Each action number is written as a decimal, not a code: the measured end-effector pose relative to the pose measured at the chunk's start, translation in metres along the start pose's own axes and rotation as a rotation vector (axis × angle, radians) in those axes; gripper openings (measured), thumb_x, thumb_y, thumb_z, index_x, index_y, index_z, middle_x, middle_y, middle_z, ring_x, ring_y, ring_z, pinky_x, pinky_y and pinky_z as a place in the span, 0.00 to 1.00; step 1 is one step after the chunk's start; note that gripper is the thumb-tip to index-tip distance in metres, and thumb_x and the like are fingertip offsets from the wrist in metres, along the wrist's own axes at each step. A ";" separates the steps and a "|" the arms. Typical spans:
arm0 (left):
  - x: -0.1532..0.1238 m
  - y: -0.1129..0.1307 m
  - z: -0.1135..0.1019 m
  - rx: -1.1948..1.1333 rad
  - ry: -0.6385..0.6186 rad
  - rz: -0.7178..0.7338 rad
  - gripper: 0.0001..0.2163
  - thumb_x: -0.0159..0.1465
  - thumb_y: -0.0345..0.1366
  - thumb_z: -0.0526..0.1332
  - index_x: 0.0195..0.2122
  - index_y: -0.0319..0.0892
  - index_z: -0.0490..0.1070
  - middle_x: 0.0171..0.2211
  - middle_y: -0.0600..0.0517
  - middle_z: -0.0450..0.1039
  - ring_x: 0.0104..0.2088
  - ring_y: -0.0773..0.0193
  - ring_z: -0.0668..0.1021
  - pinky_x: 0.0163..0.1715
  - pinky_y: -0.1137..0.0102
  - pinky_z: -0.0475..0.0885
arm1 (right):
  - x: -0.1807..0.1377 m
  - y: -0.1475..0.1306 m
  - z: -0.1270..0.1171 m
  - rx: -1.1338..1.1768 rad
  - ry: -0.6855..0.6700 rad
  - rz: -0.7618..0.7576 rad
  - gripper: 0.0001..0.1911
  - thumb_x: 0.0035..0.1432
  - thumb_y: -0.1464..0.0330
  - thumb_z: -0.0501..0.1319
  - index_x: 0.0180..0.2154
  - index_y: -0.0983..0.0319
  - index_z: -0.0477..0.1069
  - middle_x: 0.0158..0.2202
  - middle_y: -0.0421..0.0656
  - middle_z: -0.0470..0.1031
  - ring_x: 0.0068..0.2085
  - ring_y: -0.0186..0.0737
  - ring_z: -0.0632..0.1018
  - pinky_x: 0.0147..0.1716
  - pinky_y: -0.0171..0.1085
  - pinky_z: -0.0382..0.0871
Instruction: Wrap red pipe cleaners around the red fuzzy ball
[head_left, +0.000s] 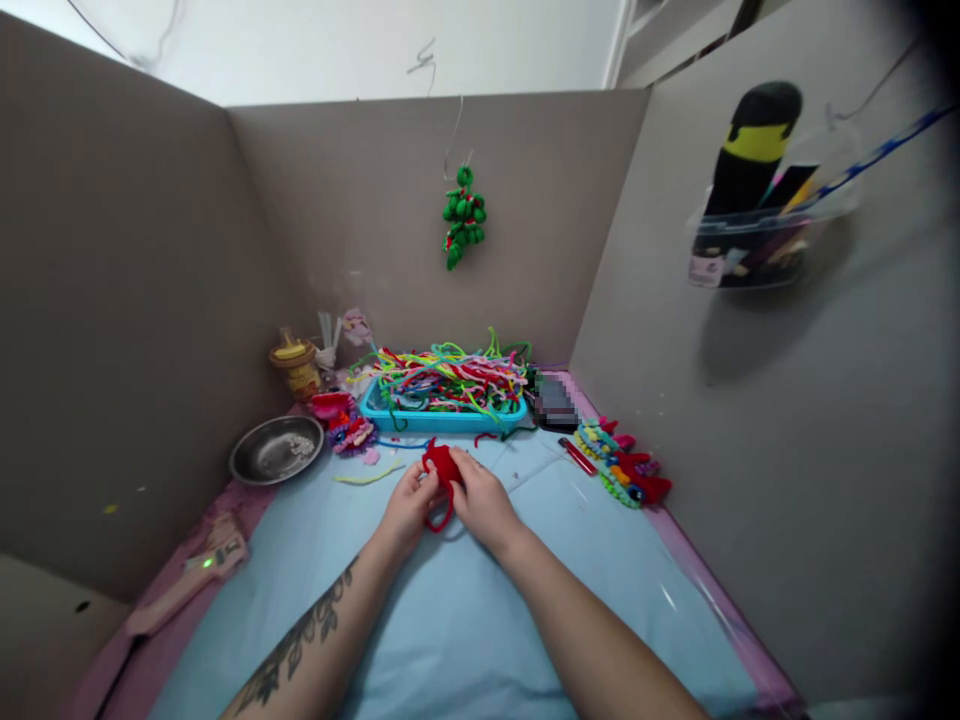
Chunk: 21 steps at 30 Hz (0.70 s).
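Between my two hands, over the middle of the light blue table cover, is a red fuzzy craft piece (444,466) that looks made of pipe cleaner or yarn. A loop of the same red strand hangs below it. My left hand (409,498) pinches its left side with thumb and fingers. On the other side my right hand (484,500) grips it, fingers curled over the top. Just beyond lies a blue tray (450,424) heaped with many-coloured fuzzy strands (450,380).
Left stand a metal bowl (262,455) with small pale bits, a pink glue gun (191,580) with a green light, and a brown cup (296,370). Right lie a red-handled tool (577,457), colourful fuzzy pieces (622,465) and a dark pixelated device (556,402). Grey partitions enclose three sides.
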<state>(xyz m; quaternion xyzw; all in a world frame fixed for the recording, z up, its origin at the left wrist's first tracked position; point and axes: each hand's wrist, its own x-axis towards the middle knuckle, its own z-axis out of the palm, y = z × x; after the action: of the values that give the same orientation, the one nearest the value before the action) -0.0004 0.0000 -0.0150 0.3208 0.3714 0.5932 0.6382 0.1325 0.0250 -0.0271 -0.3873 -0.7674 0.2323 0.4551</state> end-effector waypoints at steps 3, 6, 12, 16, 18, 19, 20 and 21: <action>0.004 -0.002 -0.002 0.029 -0.004 0.009 0.16 0.50 0.43 0.68 0.33 0.41 0.67 0.28 0.52 0.76 0.26 0.68 0.75 0.31 0.74 0.67 | 0.001 -0.001 0.004 -0.043 -0.004 0.023 0.29 0.53 0.78 0.51 0.58 0.61 0.61 0.56 0.49 0.67 0.56 0.46 0.69 0.55 0.48 0.64; 0.006 -0.002 -0.001 0.054 0.000 -0.003 0.17 0.51 0.44 0.67 0.36 0.41 0.67 0.29 0.51 0.76 0.26 0.68 0.76 0.31 0.74 0.67 | 0.002 0.000 0.005 -0.045 -0.013 0.047 0.28 0.54 0.77 0.51 0.57 0.62 0.61 0.55 0.50 0.68 0.55 0.47 0.70 0.54 0.48 0.65; 0.003 -0.001 0.000 0.066 0.000 0.014 0.17 0.47 0.37 0.70 0.32 0.41 0.63 0.28 0.52 0.77 0.26 0.67 0.77 0.31 0.73 0.68 | 0.000 -0.003 0.000 0.021 -0.004 0.064 0.28 0.53 0.77 0.51 0.57 0.60 0.62 0.54 0.47 0.69 0.54 0.45 0.70 0.55 0.47 0.64; 0.005 -0.001 -0.003 0.074 0.056 0.049 0.17 0.47 0.36 0.70 0.34 0.41 0.64 0.27 0.52 0.77 0.25 0.66 0.77 0.30 0.73 0.68 | 0.001 -0.010 -0.004 0.086 0.077 0.079 0.22 0.56 0.75 0.52 0.52 0.59 0.66 0.51 0.47 0.71 0.53 0.44 0.70 0.54 0.45 0.63; 0.006 0.000 -0.004 0.078 0.096 0.079 0.17 0.48 0.36 0.69 0.34 0.41 0.64 0.29 0.51 0.78 0.27 0.66 0.77 0.31 0.73 0.68 | 0.001 -0.015 -0.005 0.090 0.140 0.112 0.15 0.57 0.73 0.52 0.45 0.60 0.70 0.45 0.48 0.72 0.47 0.43 0.73 0.47 0.42 0.67; 0.007 0.001 -0.004 0.078 0.114 0.098 0.16 0.48 0.36 0.69 0.34 0.41 0.64 0.31 0.50 0.78 0.29 0.66 0.78 0.33 0.73 0.68 | 0.001 -0.017 -0.006 0.084 0.154 0.133 0.12 0.57 0.71 0.53 0.41 0.60 0.70 0.41 0.47 0.73 0.43 0.42 0.74 0.43 0.41 0.69; 0.007 0.002 -0.003 0.077 0.128 0.114 0.16 0.48 0.36 0.69 0.34 0.41 0.64 0.33 0.50 0.78 0.31 0.65 0.78 0.34 0.72 0.68 | 0.001 -0.019 -0.006 0.077 0.152 0.153 0.08 0.57 0.70 0.54 0.38 0.61 0.70 0.37 0.46 0.73 0.39 0.41 0.74 0.39 0.39 0.69; 0.006 0.003 -0.002 0.072 0.139 0.129 0.16 0.48 0.36 0.69 0.34 0.41 0.65 0.34 0.50 0.78 0.33 0.65 0.78 0.36 0.72 0.69 | 0.001 -0.020 -0.005 0.073 0.138 0.170 0.06 0.56 0.69 0.55 0.35 0.61 0.70 0.33 0.44 0.72 0.35 0.40 0.74 0.35 0.37 0.69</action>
<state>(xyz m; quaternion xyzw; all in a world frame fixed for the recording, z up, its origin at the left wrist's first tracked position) -0.0042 0.0064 -0.0140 0.3248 0.4145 0.6403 0.5592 0.1293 0.0141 -0.0097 -0.4493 -0.6895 0.2708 0.4993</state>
